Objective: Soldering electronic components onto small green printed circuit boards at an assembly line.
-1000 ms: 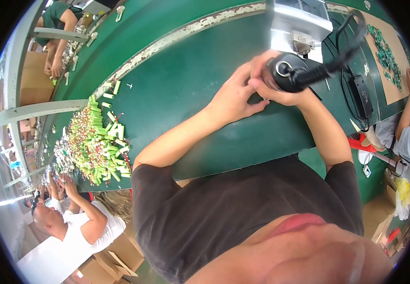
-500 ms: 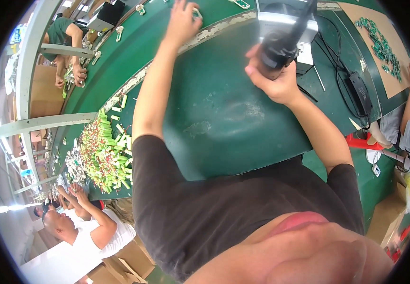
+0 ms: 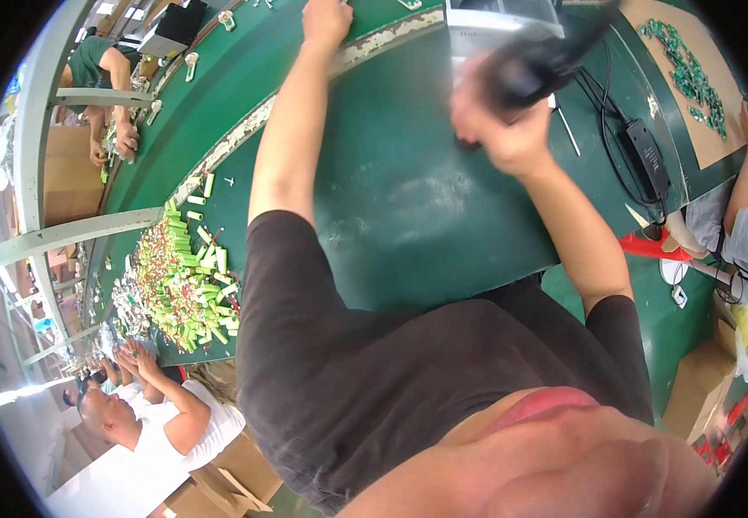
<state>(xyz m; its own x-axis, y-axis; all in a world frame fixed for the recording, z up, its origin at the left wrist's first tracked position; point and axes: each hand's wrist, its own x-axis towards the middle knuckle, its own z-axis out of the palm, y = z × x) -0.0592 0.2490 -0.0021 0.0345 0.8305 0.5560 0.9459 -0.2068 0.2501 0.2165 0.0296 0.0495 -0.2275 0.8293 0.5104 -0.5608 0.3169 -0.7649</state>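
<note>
My right hand (image 3: pixel 508 134) is wrapped round a black electric screwdriver (image 3: pixel 525 73), held over the green bench in front of a silver-white box (image 3: pixel 503 22). Motion smears both tool and fingers, and the tool's upper end slants up to the right. My left hand (image 3: pixel 326 24) reaches to the top edge of the view, over the green belt past a chipped white strip (image 3: pixel 382 41). Its fingers are mostly cut off, so what they touch is hidden. A small white-and-green part (image 3: pixel 409 3) lies to its right.
Green cylindrical cells with red wires (image 3: pixel 186 285) are heaped at the left. A black power adapter (image 3: pixel 647 160) with cables and a thin rod (image 3: pixel 568 129) lie at the right. Green circuit boards (image 3: pixel 693 82) cover a brown sheet. Co-workers sit left and right; a metal frame (image 3: pixel 41 138) stands left.
My left hand has gone farther up, almost out of view. My right hand has turned the screwdriver, whose upper end now leans more to the right. The whole view has shifted slightly.
</note>
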